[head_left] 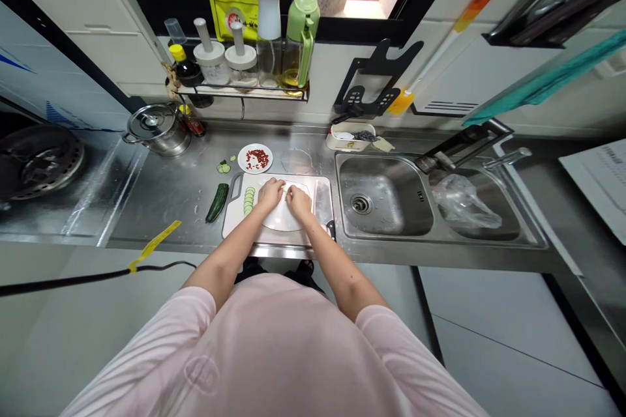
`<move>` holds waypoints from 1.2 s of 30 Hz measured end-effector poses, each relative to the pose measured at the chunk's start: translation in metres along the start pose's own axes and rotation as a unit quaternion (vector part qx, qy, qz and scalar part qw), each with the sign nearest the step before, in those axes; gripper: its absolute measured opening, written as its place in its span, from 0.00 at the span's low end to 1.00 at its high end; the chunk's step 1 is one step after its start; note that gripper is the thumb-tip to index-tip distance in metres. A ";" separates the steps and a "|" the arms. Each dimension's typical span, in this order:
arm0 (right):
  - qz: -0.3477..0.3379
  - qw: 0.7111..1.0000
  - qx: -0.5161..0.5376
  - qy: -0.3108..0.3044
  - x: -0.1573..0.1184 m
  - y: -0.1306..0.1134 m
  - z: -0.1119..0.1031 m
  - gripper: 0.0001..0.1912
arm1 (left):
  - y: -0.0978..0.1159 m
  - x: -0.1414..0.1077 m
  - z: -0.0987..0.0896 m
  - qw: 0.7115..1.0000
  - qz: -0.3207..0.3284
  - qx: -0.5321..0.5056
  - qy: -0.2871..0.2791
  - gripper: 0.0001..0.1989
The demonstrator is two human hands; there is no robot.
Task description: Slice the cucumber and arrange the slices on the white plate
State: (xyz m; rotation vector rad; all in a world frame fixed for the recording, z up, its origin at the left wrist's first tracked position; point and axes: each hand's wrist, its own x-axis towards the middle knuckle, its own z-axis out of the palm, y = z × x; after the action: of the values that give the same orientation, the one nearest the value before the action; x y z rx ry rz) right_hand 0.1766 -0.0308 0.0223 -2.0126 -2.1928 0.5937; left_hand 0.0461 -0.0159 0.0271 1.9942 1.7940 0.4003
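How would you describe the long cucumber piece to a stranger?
On the steel counter, find the white cutting board left of the sink. The cucumber piece lies just beyond its left edge. It is long and dark green, unlike the pale slices.

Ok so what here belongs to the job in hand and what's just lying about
Likely in the job:
cutting board
white plate
cucumber slices
dark green cucumber
knife
plate of red pieces

Seemingly just lying about:
lidded steel pot
clear plastic bag
green-lidded bottle

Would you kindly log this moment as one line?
left hand, right hand: close together over plate | plate: on cutting board | cucumber slices: on board, left of plate | cucumber: beside board
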 end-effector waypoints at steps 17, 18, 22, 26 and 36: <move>-0.051 0.994 -0.096 -0.021 -0.014 -0.004 0.006 0.19 | -0.007 -0.004 0.003 0.999 0.024 0.036 -0.008 0.15; -0.051 0.994 -0.098 -0.020 -0.014 -0.004 0.005 0.19 | -0.008 -0.004 0.003 0.999 0.023 0.035 -0.006 0.15; -0.050 0.993 -0.104 -0.019 -0.011 -0.005 0.005 0.19 | -0.008 -0.002 0.006 0.999 0.022 0.029 0.006 0.15; -0.049 0.994 -0.101 -0.021 -0.008 -0.006 0.006 0.18 | -0.008 0.001 0.005 0.999 0.020 0.029 0.007 0.15; -0.042 0.993 -0.108 -0.014 -0.004 -0.007 0.008 0.18 | -0.007 0.001 0.005 0.999 0.011 0.036 0.010 0.15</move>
State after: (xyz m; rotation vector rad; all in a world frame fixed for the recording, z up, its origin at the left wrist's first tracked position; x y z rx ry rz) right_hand 0.1680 -0.0368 0.0179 -2.0054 -2.4395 0.3925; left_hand 0.0426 -0.0146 0.0194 2.0679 1.8252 0.3687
